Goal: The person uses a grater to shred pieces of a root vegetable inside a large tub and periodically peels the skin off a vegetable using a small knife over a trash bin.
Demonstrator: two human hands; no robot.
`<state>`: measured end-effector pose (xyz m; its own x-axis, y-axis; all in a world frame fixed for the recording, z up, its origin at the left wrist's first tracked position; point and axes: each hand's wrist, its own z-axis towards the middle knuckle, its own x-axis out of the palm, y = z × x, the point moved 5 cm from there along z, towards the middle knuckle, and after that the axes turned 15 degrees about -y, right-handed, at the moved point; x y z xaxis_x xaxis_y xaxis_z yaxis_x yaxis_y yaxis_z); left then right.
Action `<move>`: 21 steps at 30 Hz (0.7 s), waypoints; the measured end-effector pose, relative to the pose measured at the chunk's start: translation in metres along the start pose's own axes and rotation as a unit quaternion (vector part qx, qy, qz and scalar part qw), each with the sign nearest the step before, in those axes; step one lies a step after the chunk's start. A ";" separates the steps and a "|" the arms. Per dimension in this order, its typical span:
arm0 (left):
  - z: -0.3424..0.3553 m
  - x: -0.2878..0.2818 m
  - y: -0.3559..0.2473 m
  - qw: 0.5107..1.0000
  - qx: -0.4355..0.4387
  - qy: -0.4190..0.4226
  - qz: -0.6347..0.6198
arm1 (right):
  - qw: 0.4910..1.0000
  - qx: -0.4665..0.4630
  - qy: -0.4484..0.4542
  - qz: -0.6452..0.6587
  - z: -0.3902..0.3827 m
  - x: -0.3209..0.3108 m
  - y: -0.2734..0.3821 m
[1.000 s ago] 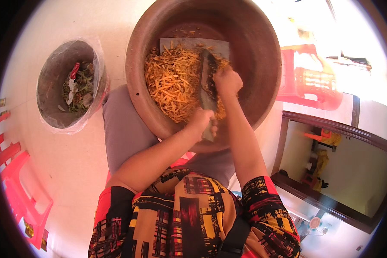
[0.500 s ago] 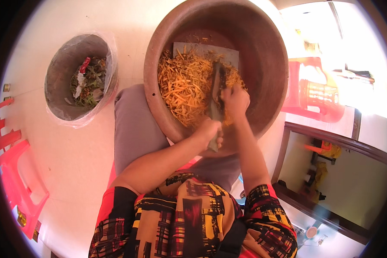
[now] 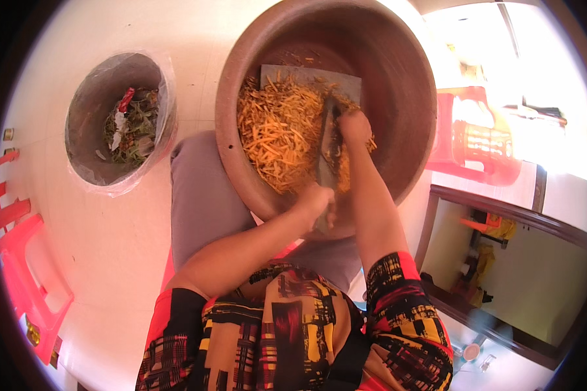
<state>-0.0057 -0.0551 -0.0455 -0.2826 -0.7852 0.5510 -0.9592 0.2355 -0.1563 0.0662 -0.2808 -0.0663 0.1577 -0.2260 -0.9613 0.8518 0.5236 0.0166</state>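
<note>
My left hand (image 3: pixel 316 201) grips the near end of a long, dark grater (image 3: pixel 329 146) that slants down into a deep brown clay basin (image 3: pixel 227 107). Bent over the grater's upper part is my right hand (image 3: pixel 355 128), its fingers closed; whatever they hold is hidden under them. A thick heap of thin orange-yellow shreds (image 3: pixel 275 140) lies in the basin, mostly left of the grater, with a few to its right. Behind the heap a flat grey board (image 3: pixel 346 83) shows, partly covered by shreds.
A bin (image 3: pixel 78 130) lined with clear plastic stands to the left, holding green scraps and a red wrapper. Pink-red plastic stools (image 3: pixel 29 260) are at the far left. On the right are a red plastic jug (image 3: pixel 486 146) and a dark-framed glass panel (image 3: pixel 502 277).
My right hand has slid up along the grater, away from me, its forearm stretching farther into the basin. My left hand keeps its hold on the near end.
</note>
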 end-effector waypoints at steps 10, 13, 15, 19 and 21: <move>0.003 0.004 0.015 0.997 -0.049 0.002 -0.052 | 0.992 -0.099 -0.081 0.003 -0.084 -0.064 -0.010; -0.001 0.003 0.006 0.997 -0.045 -0.004 -0.055 | 0.998 -0.057 -0.038 0.017 -0.037 -0.039 0.002; -0.001 0.002 0.001 0.997 -0.040 0.002 -0.063 | 0.998 -0.064 -0.023 0.008 -0.016 -0.023 0.007; -0.002 0.007 -0.001 0.998 -0.031 0.009 -0.055 | 0.999 -0.033 0.001 0.022 0.000 -0.008 -0.006; 0.000 0.003 0.001 0.998 -0.037 0.005 -0.056 | 1.000 -0.022 0.004 0.006 -0.007 -0.011 -0.002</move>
<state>-0.0073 -0.0566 -0.0438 -0.1736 -0.8031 0.5700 -0.9814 0.1894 -0.0320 0.0592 -0.2741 -0.0576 0.1633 -0.2129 -0.9633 0.8271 0.5618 0.0161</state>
